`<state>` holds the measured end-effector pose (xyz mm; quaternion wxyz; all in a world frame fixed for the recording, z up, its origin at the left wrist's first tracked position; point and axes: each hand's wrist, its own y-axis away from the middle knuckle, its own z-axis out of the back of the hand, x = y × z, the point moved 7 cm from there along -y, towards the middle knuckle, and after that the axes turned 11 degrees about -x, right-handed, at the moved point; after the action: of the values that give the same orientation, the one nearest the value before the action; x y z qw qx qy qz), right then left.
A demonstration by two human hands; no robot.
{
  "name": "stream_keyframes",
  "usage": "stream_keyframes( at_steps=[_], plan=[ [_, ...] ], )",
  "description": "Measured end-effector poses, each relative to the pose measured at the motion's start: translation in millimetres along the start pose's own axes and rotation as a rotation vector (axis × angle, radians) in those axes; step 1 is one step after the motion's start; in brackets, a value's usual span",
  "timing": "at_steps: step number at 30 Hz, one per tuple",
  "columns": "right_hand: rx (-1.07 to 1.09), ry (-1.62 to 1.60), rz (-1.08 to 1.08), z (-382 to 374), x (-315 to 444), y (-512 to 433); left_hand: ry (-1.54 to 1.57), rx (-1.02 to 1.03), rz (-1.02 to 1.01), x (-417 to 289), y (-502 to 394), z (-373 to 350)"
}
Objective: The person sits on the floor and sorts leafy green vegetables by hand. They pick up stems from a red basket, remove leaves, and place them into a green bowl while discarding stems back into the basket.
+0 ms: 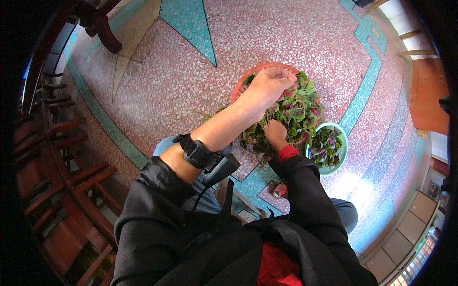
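A heap of green and purple leafy vegetables, which look like amaranth (297,107), fills a round red plastic basket (240,83) on the floor. My left hand (273,84) is over the basket's far part, its fingertips curled together; whether anything is between them I cannot tell. At the heap's near side, my right hand (276,132) is closed against the leaves and stems, and its fingertips are hidden. To the right of the heap stands a small light-green plastic basket (342,157) with more of the leaves in it.
The floor is speckled terrazzo (171,82) with turquoise bands. Dark red wooden chairs (78,171) line the left side, and a carved wooden furniture leg (107,35) stands at the upper left. An orange-brown wooden panel (425,96) is at the right. My knees flank the near floor.
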<state>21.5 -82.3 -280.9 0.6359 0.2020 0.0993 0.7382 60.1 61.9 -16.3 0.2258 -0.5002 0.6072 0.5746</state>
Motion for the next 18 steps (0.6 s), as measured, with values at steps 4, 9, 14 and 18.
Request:
stream_keyframes(
  at_steps=[4, 9, 14, 18],
  plan=[
    [0.009, -0.276, -0.069, 7.7, -7.0, 4.1, -0.02, 0.006, -0.015, 0.8, -0.2, -1.6],
    [-0.076, -0.473, 0.062, 61.3, -11.6, 21.8, -0.088, 0.043, -0.106, 2.6, -5.3, -3.1],
    [-0.14, -0.58, 0.134, 137.6, -8.8, 58.2, -0.566, 0.188, -0.476, 5.2, 0.1, -14.6],
    [-0.246, -0.617, 0.173, 192.5, 0.9, 88.6, -1.001, 0.212, -0.72, 14.5, 14.9, -22.6]
  ],
)
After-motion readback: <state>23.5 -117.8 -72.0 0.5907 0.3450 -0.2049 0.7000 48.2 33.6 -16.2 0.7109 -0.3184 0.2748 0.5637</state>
